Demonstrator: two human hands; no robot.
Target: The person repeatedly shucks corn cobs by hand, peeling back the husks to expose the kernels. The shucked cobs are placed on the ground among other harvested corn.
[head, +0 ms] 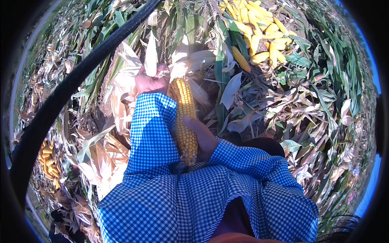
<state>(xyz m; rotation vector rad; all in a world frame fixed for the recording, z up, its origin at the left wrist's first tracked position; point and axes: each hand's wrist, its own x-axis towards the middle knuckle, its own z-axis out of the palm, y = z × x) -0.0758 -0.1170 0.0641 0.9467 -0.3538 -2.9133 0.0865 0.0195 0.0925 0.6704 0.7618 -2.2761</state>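
A ripe yellow ear of corn (186,121) stands out bare of husk in front of my chest, its tip pointing toward me. My right hand (202,136) is wrapped around its lower half, the thumb lying along the kernels. Up beside the far end of the ear, my left hand (152,80) is closed on pale dry husk (151,56), which sticks up between the fingers. More husk leaves (179,68) spread around that end of the ear. Whether they are still joined to it cannot be made out.
A heap of husked corn ears (258,27) lies at the far right, with a single ear (241,59) near it. Another pile of ears (48,165) is at the left. Cut stalks and dry leaves (291,106) cover the ground. A dark cable (79,73) crosses the view's left side.
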